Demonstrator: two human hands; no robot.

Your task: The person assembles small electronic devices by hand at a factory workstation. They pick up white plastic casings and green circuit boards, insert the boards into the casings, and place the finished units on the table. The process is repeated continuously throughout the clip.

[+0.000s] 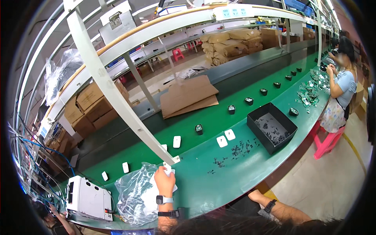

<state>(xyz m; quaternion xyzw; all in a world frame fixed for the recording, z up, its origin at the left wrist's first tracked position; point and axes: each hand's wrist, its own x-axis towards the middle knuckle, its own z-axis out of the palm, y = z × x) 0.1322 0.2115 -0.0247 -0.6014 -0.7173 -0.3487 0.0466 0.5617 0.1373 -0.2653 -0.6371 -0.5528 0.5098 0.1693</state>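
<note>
My left hand (pixel 164 182), with a watch and a dark band on its arm, is at the right edge of a clear plastic bag (pixel 135 194) on the green bench. Its fingers are closed on a white plastic cover (pixel 167 168). More white pieces show through the bag. My right hand (pixel 256 196) is low by the bench's front edge, and its fingers are not clear. Two white plastic covers (pixel 222 141) lie ahead, beside scattered small black parts (pixel 241 149). To their right stands a black box (pixel 270 127) with more small black parts inside.
A green conveyor belt (pixel 213 120) carries white covers and black square units (pixel 199 129). A white post (pixel 113 94) rises beyond my left hand. At left stands a white machine (pixel 89 197). Brown cardboard (pixel 190 96) lies behind the belt. Another person (pixel 340 82) works at right by circuit boards.
</note>
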